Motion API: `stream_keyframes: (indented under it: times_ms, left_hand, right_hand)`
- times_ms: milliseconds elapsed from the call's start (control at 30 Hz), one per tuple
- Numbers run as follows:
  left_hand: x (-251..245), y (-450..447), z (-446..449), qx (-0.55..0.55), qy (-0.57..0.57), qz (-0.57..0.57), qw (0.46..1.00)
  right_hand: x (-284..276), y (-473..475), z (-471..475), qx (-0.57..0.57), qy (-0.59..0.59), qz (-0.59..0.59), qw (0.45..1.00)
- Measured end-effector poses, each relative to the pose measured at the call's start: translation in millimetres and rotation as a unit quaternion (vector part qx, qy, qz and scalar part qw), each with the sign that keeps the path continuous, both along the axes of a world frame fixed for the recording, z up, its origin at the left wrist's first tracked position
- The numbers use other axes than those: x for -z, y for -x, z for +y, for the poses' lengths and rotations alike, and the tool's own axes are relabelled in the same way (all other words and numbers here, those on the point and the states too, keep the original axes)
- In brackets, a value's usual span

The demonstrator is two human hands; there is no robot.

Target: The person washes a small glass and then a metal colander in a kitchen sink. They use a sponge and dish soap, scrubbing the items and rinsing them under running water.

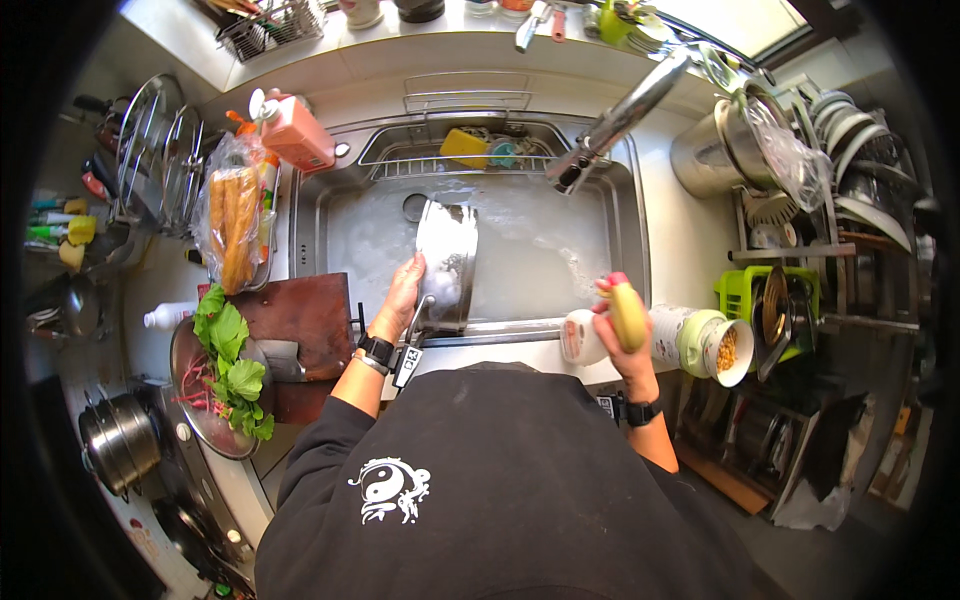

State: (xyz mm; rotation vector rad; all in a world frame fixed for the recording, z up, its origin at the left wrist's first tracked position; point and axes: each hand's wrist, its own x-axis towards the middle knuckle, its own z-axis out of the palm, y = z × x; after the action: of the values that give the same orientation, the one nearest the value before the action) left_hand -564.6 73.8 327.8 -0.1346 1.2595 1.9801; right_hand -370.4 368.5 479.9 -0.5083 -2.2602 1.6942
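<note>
In the head view, my left hand (403, 294) grips the near left rim of a shiny metal pot (457, 255). The pot is tipped on its side in the stainless steel sink (517, 262), and whitish suds cling to it. Cloudy, foamy water covers the sink's floor. My right hand (632, 366) is closed around a yellow squeeze bottle (628, 319) with a pinkish-red cap, above the front right edge of the sink. Just left of that hand stands a white plastic bottle (580, 337). Part of the pot's handle shows beside my left wrist.
A chrome faucet (622, 116) reaches over the sink from the back right. A wire rack (457, 166) holds a yellow sponge (463, 148). Left are a pink jug (296, 135), a cutting board (300, 315) with a cleaver (279, 360), and leafy vegetables (232, 360). Right stands a bowl of kernels (729, 349).
</note>
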Motion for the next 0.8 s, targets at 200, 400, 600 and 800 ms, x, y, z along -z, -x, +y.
stream_keyframes:
  times_ms: [200,400,600,800]
  left_hand:
    - [5,2,-1,-0.007,0.011,0.006,1.0]
    - [-1,10,-5,0.047,0.021,-0.001,0.999]
    - [-5,8,-7,0.07,0.038,-0.017,0.997]
    - [-3,3,-4,-0.032,0.113,0.069,0.991]
  right_hand:
    - [14,-85,28,0.215,-0.058,0.055,0.973]
    - [40,-124,41,0.35,-0.12,0.105,0.923]
    - [54,-135,26,0.384,-0.101,0.111,0.911]
    - [27,-113,18,0.369,-0.095,0.129,0.916]
